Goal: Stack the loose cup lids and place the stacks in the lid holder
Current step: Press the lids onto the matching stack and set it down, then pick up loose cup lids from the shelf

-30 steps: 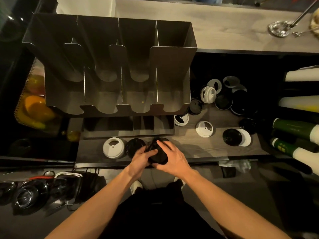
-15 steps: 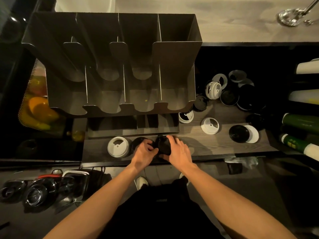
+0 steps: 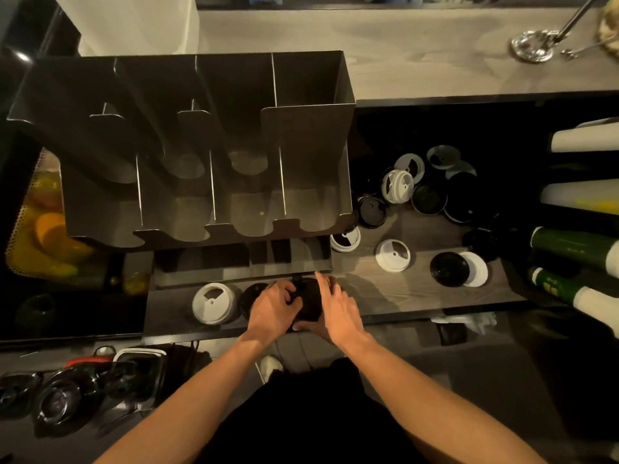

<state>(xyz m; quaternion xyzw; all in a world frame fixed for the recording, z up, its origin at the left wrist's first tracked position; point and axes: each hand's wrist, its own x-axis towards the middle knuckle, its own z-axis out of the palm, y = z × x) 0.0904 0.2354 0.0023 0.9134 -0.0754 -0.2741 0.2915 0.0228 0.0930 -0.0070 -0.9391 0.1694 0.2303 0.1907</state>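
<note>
Gripping black lid stack [image 3: 310, 301], left hand [image 3: 273, 309], right hand [image 3: 338, 309]

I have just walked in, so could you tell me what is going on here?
A person grips a stack of black lids with the left hand and right hand at the front of the shelf. The lid holder behind looks empty. A white lid lies left of the hands, and loose lids are scattered to the right.
</note>
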